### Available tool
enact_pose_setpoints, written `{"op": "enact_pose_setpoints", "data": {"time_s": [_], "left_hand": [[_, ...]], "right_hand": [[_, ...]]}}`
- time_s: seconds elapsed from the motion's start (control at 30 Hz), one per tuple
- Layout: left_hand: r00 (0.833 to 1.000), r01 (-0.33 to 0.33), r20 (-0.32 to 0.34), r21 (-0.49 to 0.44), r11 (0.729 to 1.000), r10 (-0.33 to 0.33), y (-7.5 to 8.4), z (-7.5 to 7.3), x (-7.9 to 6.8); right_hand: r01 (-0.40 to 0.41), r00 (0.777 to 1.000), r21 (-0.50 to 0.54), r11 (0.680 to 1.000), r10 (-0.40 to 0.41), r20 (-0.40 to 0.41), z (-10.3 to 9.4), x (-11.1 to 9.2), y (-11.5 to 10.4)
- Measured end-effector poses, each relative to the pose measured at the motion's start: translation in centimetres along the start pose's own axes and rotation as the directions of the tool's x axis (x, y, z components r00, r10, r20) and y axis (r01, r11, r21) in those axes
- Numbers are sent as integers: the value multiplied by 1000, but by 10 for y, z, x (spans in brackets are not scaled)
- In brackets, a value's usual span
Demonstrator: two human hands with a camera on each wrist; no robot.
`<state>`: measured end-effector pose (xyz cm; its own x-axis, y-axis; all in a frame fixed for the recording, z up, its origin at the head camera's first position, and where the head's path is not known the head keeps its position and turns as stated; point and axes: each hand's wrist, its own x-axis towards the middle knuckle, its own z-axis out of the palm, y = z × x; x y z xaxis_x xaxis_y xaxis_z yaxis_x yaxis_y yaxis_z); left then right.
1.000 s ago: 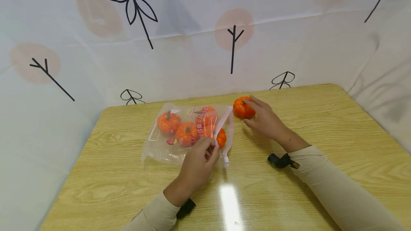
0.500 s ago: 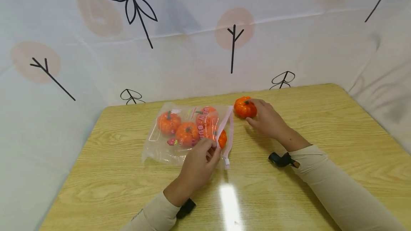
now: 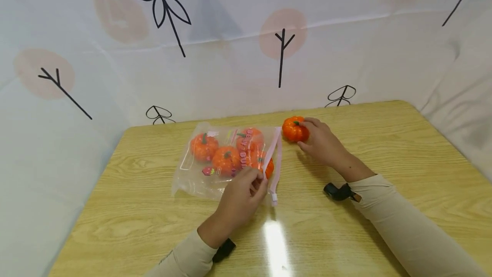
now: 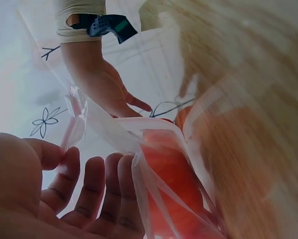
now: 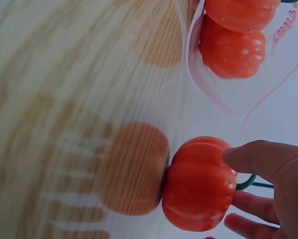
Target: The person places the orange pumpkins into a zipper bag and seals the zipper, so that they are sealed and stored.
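A clear slider zip bag (image 3: 194,185) with pink edging lies on its side, several small orange pumpkins inside. Its pink-edged mouth (image 3: 279,157) gapes to the right. My left hand (image 3: 240,193) pinches the near edge of that mouth between thumb and index finger; in the left wrist view the other fingers (image 4: 91,184) lie along the film. One loose pumpkin (image 3: 295,129) with a green stem sits just beyond the mouth. My right hand (image 3: 323,143) is at its right side, thumb (image 5: 253,158) overlapping the pumpkin's edge and fingers loosely spread by the stem.
The wood-grain table (image 3: 134,221) is glossy and reflects light. A white patterned cloth (image 3: 230,76) hangs behind it and along the sides. The bag's white slider (image 3: 274,198) sits at the near end of the mouth. Each wrist wears a black camera mount (image 3: 338,192).
My right fingers have drawn back from over the loose pumpkin to its right side. The pumpkin stays about where it was. My left hand keeps its pinch on the bag's edge.
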<state>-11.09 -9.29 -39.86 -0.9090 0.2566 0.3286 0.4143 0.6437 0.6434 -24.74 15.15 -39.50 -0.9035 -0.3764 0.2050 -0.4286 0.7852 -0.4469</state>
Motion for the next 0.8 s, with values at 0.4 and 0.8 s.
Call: {"op": "enact_pose_setpoints", "data": {"time_s": [0.4, 0.8], "left_hand": [[1000, 14, 18, 6, 1000, -14, -1, 1, 1], [1000, 14, 21, 1, 1000, -14, 0, 0, 0]], "right_hand": [[-44, 994, 17, 999, 42, 98, -1, 3, 1], [-86, 996, 64, 994, 86, 10, 2, -1, -1]]}}
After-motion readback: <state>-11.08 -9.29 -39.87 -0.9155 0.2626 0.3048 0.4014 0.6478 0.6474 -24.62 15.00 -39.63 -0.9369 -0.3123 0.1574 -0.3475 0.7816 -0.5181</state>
